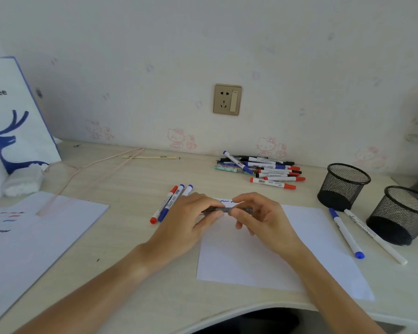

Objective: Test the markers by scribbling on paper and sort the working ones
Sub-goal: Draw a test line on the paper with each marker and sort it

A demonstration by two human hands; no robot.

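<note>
A white sheet of paper (270, 256) lies on the desk with a blue scribble (226, 201) near its far edge. Over that edge, my left hand (191, 218) and my right hand (261, 216) both grip a dark pen (223, 209) held level between them. Three markers (169, 203), red- and blue-capped, lie just left of my left hand. A pile of several markers and pens (263, 168) sits at the back by the wall. Two markers (362, 235) lie right of the paper.
Two black mesh pen cups (343, 186) (401, 215) lie tipped on the right. A second scribbled sheet (34, 237) lies at the left, under a pink cord (87, 169). A white-and-blue paper bag (17, 112) leans on the wall. The desk's curved front edge (227, 317) is near.
</note>
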